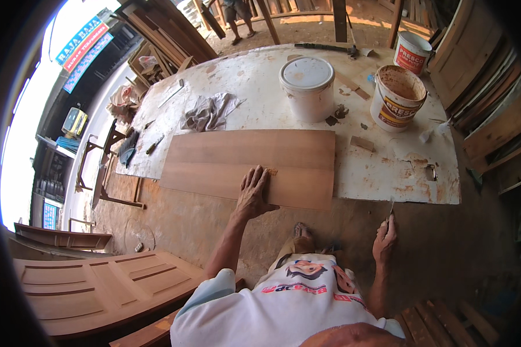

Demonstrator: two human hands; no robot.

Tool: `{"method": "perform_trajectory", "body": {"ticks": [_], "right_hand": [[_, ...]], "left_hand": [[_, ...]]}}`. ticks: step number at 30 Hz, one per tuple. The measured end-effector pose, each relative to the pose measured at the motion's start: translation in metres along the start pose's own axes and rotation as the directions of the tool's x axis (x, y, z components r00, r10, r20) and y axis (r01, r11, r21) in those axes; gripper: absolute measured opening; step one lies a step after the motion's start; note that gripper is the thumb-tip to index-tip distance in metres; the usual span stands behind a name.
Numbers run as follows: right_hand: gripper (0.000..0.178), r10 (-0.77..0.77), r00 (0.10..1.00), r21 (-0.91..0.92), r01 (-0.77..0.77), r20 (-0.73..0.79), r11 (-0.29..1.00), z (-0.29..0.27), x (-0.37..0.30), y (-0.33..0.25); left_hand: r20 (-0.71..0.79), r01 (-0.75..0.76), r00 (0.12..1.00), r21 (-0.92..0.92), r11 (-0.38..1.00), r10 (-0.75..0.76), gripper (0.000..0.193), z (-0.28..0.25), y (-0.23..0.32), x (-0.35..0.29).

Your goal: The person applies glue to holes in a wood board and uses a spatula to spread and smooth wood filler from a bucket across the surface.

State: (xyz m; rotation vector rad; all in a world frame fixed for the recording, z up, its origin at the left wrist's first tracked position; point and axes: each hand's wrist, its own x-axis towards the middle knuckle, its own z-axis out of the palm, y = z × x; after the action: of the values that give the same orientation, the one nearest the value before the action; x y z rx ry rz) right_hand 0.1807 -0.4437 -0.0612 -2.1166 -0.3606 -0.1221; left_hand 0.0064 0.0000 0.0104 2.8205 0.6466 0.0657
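A flat brown wooden board (214, 159) lies along the near edge of the white worktable (376, 173) and juts a little over it. My left hand (253, 194) rests on the board with its fingers spread, next to a small orange-brown patch. Off the table's front edge, my right hand (385, 238) is closed around a putty knife (392, 207), its thin blade pointing up and away from me. Most of its handle is hidden in my fingers.
Behind the board lie a crumpled grey cloth (211, 111), a lidded white bucket (308, 95) and an open, putty-smeared bucket (398, 101). A small wood block (362, 143) sits to the right. A panelled door (110, 283) lies at lower left. Another person's legs (237, 20) show beyond the table.
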Motion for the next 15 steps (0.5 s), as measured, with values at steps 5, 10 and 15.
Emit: {"method": "perform_trajectory", "body": {"ticks": [5, 10, 15], "right_hand": [[0.044, -0.259, 0.928, -0.26, 0.189, -0.269, 0.947, -0.044, 0.055, -0.071], [0.052, 0.062, 0.974, -0.414, 0.034, 0.217, 0.91, -0.004, 0.018, -0.018], [0.05, 0.027, 0.954, -0.281, 0.06, 0.298, 0.958, 0.007, -0.077, 0.076]], "left_hand": [[-0.003, -0.017, 1.0, -0.009, 1.0, 0.017, 0.14, 0.013, 0.003, 0.005], [-0.038, -0.001, 0.999, -0.024, 1.0, 0.0, 0.141, 0.009, 0.001, -0.001], [-0.035, 0.001, 0.999, -0.032, 0.999, -0.002, 0.141, 0.018, 0.001, -0.001]]}}
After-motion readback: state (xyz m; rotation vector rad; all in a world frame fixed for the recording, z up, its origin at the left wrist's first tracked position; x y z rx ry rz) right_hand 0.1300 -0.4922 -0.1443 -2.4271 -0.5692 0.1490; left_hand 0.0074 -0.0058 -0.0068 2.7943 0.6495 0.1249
